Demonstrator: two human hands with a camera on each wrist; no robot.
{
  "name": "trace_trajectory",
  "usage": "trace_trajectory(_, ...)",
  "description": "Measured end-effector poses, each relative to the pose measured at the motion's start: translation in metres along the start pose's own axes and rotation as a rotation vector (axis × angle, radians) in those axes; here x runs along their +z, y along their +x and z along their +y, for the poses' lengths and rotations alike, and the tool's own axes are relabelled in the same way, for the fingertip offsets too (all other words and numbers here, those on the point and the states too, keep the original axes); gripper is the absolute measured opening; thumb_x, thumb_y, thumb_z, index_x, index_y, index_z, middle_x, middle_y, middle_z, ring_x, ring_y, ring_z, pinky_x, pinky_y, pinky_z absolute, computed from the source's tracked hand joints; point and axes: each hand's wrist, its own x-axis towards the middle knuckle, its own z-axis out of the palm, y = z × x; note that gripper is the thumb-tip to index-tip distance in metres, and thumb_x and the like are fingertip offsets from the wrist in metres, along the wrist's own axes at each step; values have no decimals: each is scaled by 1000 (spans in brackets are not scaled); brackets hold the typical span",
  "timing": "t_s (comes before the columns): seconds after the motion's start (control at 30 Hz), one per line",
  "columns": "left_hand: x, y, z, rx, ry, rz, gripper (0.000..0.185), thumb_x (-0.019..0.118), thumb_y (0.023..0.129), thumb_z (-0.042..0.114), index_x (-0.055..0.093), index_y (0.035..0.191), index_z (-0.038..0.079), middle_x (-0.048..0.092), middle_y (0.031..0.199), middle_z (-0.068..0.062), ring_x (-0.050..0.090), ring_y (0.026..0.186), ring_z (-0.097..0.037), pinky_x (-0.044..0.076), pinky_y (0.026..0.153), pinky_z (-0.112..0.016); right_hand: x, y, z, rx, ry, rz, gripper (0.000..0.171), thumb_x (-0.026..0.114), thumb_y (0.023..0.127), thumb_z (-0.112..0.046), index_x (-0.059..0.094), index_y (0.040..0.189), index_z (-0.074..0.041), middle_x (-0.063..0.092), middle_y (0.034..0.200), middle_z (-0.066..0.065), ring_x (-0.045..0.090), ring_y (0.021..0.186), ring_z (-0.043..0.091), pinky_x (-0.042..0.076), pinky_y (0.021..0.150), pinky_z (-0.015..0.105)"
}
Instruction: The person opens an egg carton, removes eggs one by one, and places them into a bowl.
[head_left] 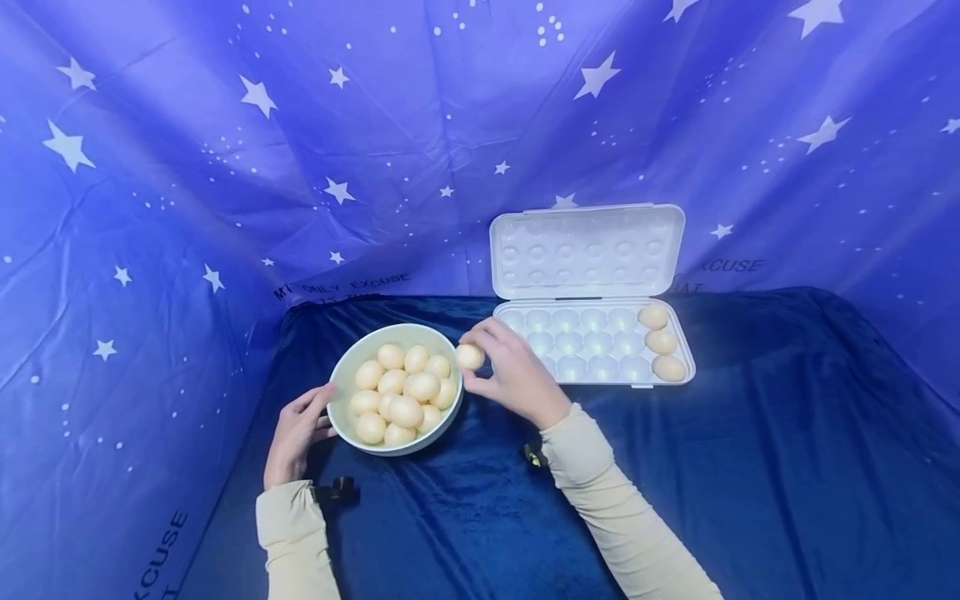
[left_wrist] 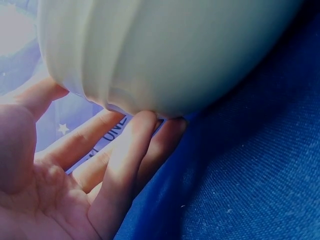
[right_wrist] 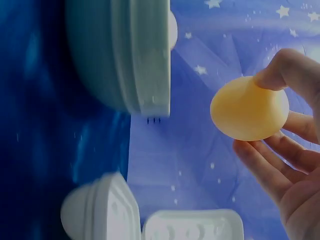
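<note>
My right hand (head_left: 517,375) pinches an egg (head_left: 470,357) between thumb and fingertips, just beyond the right rim of a pale green bowl (head_left: 341,367). In the right wrist view that egg (right_wrist: 247,110) stands apart from the bowl's wall (right_wrist: 150,55). Several more eggs (head_left: 405,411) are heaped inside the bowl. At the bowl's left side, my left hand (head_left: 296,433) touches it with its fingertips. Against the outer wall, fairly straight fingers (left_wrist: 120,175) show in the left wrist view. A white egg carton (head_left: 585,379) lies with its lid up; three eggs (head_left: 662,342) fill its rightmost column.
Dark blue cloth (head_left: 787,467) covers the table. Behind it hangs a purple-blue curtain (head_left: 420,108) with white stars. The carton's raised lid (head_left: 588,233) stands at the back, close to the curtain. Small black devices (head_left: 337,492) are strapped at the wrists.
</note>
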Motion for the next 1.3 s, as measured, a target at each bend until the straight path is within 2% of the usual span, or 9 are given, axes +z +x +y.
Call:
trace_trajectory(0.33, -1, 0, 0, 9, -8, -7, 62, 65, 96, 42, 51, 137, -3, 65, 104, 6, 71, 76, -6, 62, 69, -24, 25, -3, -16, -60, -22, -105, 25, 75, 81, -16, 69, 104, -8, 62, 103, 1, 59, 93, 15, 56, 80, 28)
trace_trajectory(0.57, -2, 0, 0, 17, 1, -6, 62, 64, 96, 42, 52, 137, -3, 65, 105, 4, 71, 76, -6, 62, 69, -24, 36, -4, -22, -76, -21, -168, 24, 73, 83, -20, 69, 104, -9, 63, 107, 2, 60, 101, 16, 55, 93, 30)
trace_trajectory(0.7, -1, -1, 0, 19, -10, -9, 61, 64, 97, 41, 52, 137, -4, 66, 101, 6, 71, 75, -7, 62, 69, -24, 43, -6, -23, -80, -39, -202, 25, 73, 84, -22, 68, 106, -10, 62, 108, 1, 59, 101, 16, 54, 91, 29)
trace_trajectory(1.07, -1, 0, 0, 11, -17, -7, 61, 65, 96, 41, 53, 136, -3, 66, 105, 2, 71, 76, -8, 62, 69, -25, 54, -3, -21, -79, -37, -214, 25, 74, 86, -20, 67, 108, -9, 61, 109, 2, 59, 100, 16, 54, 89, 30)
trace_trajectory(1.2, -1, 1, 0, 12, -19, -6, 60, 65, 96, 41, 53, 136, -3, 66, 103, 4, 71, 75, -7, 62, 69, -25, 58, -1, -20, -85, -46, -204, 24, 74, 87, -19, 67, 108, -9, 61, 108, 3, 59, 95, 16, 55, 85, 31)
trace_trajectory(1.3, -1, 1, 1, 17, -20, -5, 60, 65, 97, 40, 53, 135, -3, 66, 101, 5, 71, 75, -7, 62, 68, -25, 61, 1, -20, -85, -57, -208, 25, 74, 89, -19, 67, 111, -8, 62, 110, 4, 60, 96, 17, 56, 86, 31)
